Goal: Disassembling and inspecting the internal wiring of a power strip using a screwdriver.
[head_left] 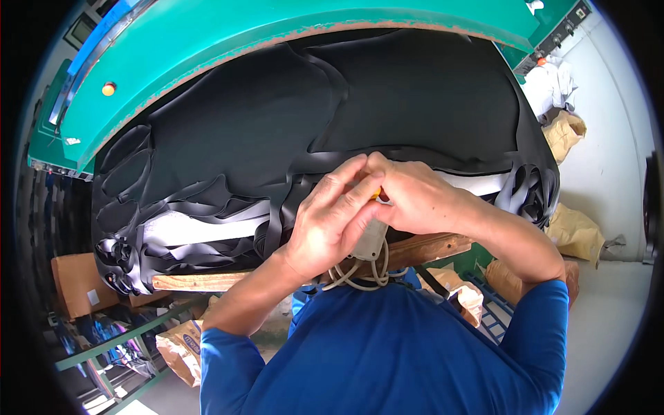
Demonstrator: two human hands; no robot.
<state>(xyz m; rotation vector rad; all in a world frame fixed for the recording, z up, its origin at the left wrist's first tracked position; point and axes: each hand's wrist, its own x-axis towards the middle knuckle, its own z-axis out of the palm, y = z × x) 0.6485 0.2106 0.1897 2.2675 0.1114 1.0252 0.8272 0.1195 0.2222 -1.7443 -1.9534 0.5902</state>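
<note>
Both hands meet at frame centre over a light-grey control box with a yellow part at its top. Left hand: fingers mostly straight and together, tips up against the other hand. Right hand: fingers bent in over the box top. Fingers cover the contact, so can't tell if either one grips or presses. Grey cables loop under the box, at the blue shirt.

Black sheet material fills the upper middle, below the green machine frame along the top edge. Done, judging by how it lies: the sheet is cut through, with a curved split at upper centre and a large panel lying flat right of it. Narrow strips sit loose at centre left, more bunched at the right end. White surface shows between strips at lower left.

Left: big panels and offcuts all lie together on the pile, not sorted apart. Can't tell how many layers are cut. Wooden plank runs along the near edge, below the strips.
</note>
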